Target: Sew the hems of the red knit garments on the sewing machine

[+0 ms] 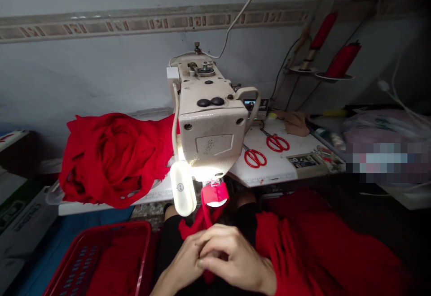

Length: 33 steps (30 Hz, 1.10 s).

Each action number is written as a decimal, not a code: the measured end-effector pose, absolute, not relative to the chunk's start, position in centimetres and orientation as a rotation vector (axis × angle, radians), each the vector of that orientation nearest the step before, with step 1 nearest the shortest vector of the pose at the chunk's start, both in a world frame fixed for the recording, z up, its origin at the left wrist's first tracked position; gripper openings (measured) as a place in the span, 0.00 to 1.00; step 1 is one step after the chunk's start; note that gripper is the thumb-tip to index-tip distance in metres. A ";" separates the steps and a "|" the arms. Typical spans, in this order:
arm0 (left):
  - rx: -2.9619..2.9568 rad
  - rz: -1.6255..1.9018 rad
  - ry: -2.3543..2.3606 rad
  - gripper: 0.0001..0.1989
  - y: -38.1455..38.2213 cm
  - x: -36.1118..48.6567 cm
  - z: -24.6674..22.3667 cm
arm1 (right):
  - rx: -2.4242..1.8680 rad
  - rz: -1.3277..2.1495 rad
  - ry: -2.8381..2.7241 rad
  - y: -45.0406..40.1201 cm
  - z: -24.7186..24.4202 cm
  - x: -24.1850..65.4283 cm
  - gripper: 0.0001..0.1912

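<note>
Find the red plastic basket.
The red plastic basket sits at lower left in the head view, left of the person's left hand, below the white tabletop.

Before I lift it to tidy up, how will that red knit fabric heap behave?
The heap of red knit fabric looks floppy, slumping in soft folds, and probably light for its bulk. Draped over the white table's edge, it may slide off if tugged.

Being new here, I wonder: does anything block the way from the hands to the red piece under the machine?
Nothing visible does. The left hand and right hand pinch a red fabric strip running up to the red piece under the sewing machine head. A white lamp hangs beside that path.
</note>
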<state>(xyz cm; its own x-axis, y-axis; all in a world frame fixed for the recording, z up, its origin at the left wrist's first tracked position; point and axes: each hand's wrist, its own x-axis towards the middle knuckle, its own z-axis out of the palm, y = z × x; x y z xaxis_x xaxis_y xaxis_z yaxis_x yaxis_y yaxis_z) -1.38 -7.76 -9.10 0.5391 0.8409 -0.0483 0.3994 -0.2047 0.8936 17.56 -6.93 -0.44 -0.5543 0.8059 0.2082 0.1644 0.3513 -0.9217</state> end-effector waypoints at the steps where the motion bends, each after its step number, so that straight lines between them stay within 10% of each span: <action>1: 1.811 0.586 1.011 0.09 -8.0 -1.1 -9.1 | -0.800 1.159 -2.019 -6.8 -0.6 17.2 0.06; 26: 1.709 1.168 1.711 0.12 -5.1 -5.2 -9.2 | -1.258 1.183 -1.545 -4.7 1.5 25.3 0.15; 33: 1.185 0.571 1.065 0.20 -5.6 -3.3 -4.7 | -1.404 1.013 -1.502 -2.3 -2.0 25.6 0.14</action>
